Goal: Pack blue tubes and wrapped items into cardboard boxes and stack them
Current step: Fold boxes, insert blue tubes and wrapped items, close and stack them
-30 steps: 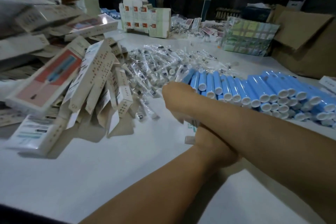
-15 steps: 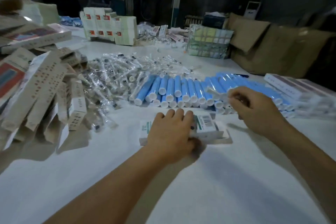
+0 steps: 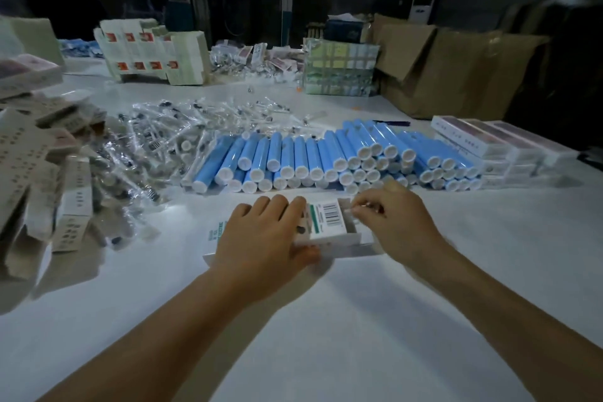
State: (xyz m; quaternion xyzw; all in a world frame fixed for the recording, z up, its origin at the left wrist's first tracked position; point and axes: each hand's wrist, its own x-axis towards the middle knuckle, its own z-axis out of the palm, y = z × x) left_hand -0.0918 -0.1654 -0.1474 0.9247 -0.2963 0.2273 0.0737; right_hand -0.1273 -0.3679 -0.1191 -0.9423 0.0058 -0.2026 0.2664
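The white table (image 3: 326, 320) carries nearly all the stock unpacked, so by my judgement the job is at an early or middle stage with a great deal left. Taking the open carton (image 3: 329, 222) at the near centre as landmark: just beyond it lies the bank of blue tubes (image 3: 326, 157), stacked with their white caps toward the viewer, many dozens deep. Beyond and left of the carton spreads the heap of wrapped items (image 3: 182, 130) in clear film, also large. Far to its left is a loose pile of flat, unfilled cartons (image 3: 49, 173). To the right of the carton, past the tubes, stands a neat stack of closed boxes (image 3: 489, 143), which look like finished packs, the only sign of completed work. Further back right are big brown shipping boxes (image 3: 456, 65).

The carton itself lies flat on the table with its right end open. The left hand (image 3: 264, 238) lies over it, fingers fairly straight across the top and thumb against the near side, steadying it rather than clutching it. The right hand (image 3: 391, 219), at the open end, has its fingers curled in a pinching grip on a small clear wrapped item (image 3: 367, 206), which sits at the carton's mouth. Whether a tube is already inside cannot be told. This carton is still to be closed and stacked.
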